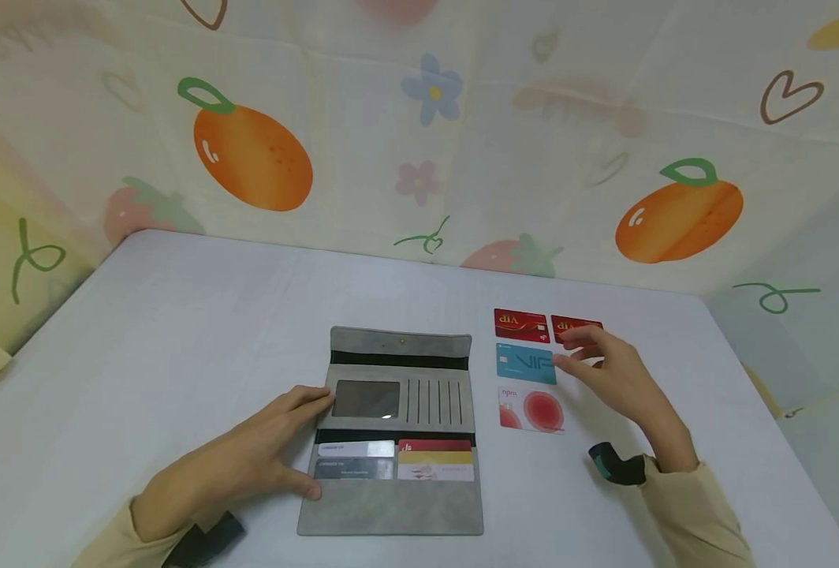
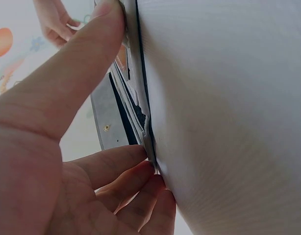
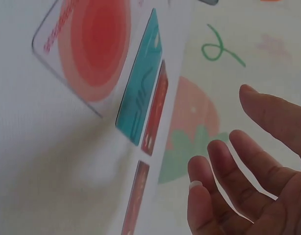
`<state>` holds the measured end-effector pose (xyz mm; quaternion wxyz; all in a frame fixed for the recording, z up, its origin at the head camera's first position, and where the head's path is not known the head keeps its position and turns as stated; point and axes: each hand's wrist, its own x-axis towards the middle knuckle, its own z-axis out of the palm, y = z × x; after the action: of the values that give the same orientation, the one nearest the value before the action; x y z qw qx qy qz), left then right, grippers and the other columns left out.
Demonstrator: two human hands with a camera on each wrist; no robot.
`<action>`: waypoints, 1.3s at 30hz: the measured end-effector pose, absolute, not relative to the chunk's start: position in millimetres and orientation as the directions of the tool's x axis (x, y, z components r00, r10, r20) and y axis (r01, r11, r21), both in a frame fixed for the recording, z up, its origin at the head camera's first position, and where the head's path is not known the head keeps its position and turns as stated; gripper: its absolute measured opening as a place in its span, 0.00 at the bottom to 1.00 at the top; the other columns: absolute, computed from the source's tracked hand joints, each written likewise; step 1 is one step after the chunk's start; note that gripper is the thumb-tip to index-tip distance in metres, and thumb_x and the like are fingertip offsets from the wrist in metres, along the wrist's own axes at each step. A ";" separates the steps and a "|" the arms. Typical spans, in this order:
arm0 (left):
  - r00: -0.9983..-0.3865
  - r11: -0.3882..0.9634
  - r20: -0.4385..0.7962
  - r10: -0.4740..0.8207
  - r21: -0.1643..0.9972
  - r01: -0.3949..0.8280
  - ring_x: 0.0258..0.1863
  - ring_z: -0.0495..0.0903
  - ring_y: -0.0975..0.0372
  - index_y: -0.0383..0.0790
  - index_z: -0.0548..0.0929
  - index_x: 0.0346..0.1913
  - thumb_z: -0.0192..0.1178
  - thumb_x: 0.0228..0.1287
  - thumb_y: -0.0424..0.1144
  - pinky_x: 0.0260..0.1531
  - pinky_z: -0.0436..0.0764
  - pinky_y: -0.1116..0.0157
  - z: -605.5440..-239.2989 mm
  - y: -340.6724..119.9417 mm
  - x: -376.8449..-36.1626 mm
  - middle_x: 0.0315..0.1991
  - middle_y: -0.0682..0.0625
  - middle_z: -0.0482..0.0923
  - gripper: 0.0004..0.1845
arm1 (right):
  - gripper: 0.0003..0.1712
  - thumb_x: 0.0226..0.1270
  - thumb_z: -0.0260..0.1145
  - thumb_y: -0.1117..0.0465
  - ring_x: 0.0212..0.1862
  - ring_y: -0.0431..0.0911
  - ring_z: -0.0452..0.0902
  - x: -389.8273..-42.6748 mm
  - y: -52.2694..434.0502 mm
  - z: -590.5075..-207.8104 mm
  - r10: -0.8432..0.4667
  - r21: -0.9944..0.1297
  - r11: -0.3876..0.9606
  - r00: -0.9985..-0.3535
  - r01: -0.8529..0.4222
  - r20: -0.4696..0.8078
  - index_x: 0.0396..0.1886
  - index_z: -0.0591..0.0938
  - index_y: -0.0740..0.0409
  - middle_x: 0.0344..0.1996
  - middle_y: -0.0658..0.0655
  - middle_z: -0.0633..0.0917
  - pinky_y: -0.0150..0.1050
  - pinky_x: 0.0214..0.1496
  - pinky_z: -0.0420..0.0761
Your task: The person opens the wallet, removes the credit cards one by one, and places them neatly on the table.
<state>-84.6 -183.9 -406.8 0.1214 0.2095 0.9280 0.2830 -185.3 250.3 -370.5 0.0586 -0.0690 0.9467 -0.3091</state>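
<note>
Both hands are over the desk (image 1: 178, 315). Spread wide, the left hand (image 1: 263, 442) touches the left edge of an open grey wallet (image 1: 391, 509) with its fingertips and thumb. With loosely bent fingers and nothing between them, the right hand (image 1: 614, 371) hangs over the cards beside the wallet; the right wrist view shows its fingertips apart from them.

The wallet lies flat, unfolded. Two card pockets are filled, with a white card (image 1: 356, 449) and a dark card (image 1: 356, 470) on the left. To its right lie a red card (image 1: 522, 325), a second red card (image 1: 568, 323) partly behind the fingers, a blue card (image 1: 519, 361) and a pink-and-white card (image 1: 529, 409).

The wallet looks light and bendy, likely to slide or fold if pushed, so a hold along its side edge should steady it best. Each card is probably thin, stiff, nearly weightless and slick. Lying flat, they offer little to grip: a fingernail under one edge, or a slide toward the person, would likely lift them, with finger and thumb pinching opposite long edges. Neither seems fragile, though a hard bend could crease a card.
</note>
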 end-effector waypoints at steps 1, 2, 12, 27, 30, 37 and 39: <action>-0.882 0.751 -0.104 0.460 0.576 0.324 0.69 0.66 0.45 0.32 0.65 0.72 0.79 0.39 0.55 0.64 0.70 0.42 -407.0 -183.8 -84.7 0.71 0.41 0.63 0.58 | 0.30 0.67 0.67 0.48 0.55 0.60 0.77 -183.8 248.7 -370.3 -0.169 -0.594 0.799 -0.983 -0.096 -0.069 0.62 0.75 0.61 0.55 0.67 0.80 0.46 0.45 0.87; -0.882 0.750 -0.105 0.459 0.577 0.322 0.69 0.66 0.45 0.32 0.65 0.72 0.80 0.39 0.55 0.65 0.70 0.42 -407.1 -183.6 -84.7 0.71 0.41 0.63 0.58 | 0.30 0.67 0.67 0.47 0.54 0.60 0.78 -182.4 247.3 -370.3 -0.173 -0.595 0.797 -0.982 -0.098 -0.070 0.61 0.75 0.62 0.55 0.67 0.80 0.47 0.46 0.87; -0.883 0.757 -0.113 0.456 0.571 0.318 0.69 0.66 0.46 0.32 0.65 0.73 0.79 0.40 0.55 0.64 0.71 0.43 -406.5 -184.5 -84.6 0.71 0.42 0.63 0.57 | 0.25 0.66 0.69 0.53 0.50 0.54 0.81 -172.0 235.0 -374.7 -0.246 -0.613 0.770 -0.969 -0.175 -0.033 0.57 0.78 0.62 0.51 0.62 0.83 0.40 0.49 0.84; -0.880 0.758 -0.113 0.461 0.567 0.324 0.69 0.66 0.46 0.32 0.65 0.73 0.79 0.40 0.57 0.64 0.71 0.43 -405.3 -184.6 -85.2 0.71 0.42 0.63 0.58 | 0.24 0.64 0.71 0.56 0.47 0.49 0.80 -161.4 213.9 -374.0 -0.374 -0.645 0.712 -0.928 -0.277 -0.013 0.56 0.80 0.63 0.50 0.60 0.85 0.32 0.46 0.82; -0.881 0.759 -0.108 0.461 0.563 0.328 0.69 0.67 0.46 0.32 0.65 0.72 0.79 0.40 0.57 0.64 0.71 0.43 -405.3 -184.3 -85.4 0.70 0.42 0.64 0.58 | 0.24 0.64 0.71 0.55 0.47 0.48 0.80 -159.4 209.5 -374.4 -0.405 -0.648 0.699 -0.914 -0.302 -0.011 0.56 0.80 0.63 0.50 0.59 0.85 0.33 0.46 0.82; -0.881 0.760 -0.108 0.460 0.561 0.328 0.69 0.67 0.46 0.32 0.65 0.72 0.80 0.39 0.55 0.64 0.71 0.43 -405.6 -183.9 -85.2 0.70 0.42 0.64 0.57 | 0.23 0.65 0.70 0.55 0.48 0.46 0.80 -155.1 199.2 -374.9 -0.453 -0.654 0.684 -0.891 -0.322 -0.034 0.56 0.81 0.60 0.50 0.56 0.86 0.33 0.46 0.82; -0.882 0.760 -0.110 0.459 0.563 0.325 0.69 0.67 0.46 0.32 0.65 0.72 0.80 0.39 0.55 0.64 0.71 0.43 -405.6 -183.8 -85.4 0.70 0.42 0.64 0.58 | 0.22 0.65 0.70 0.53 0.47 0.45 0.80 -153.7 195.5 -375.2 -0.464 -0.652 0.686 -0.884 -0.323 -0.050 0.55 0.82 0.59 0.49 0.54 0.86 0.33 0.46 0.81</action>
<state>-85.4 -183.8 -405.6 0.1215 0.2108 0.9301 0.2751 -153.7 195.5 -375.2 0.1062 -0.2160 0.9119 -0.3326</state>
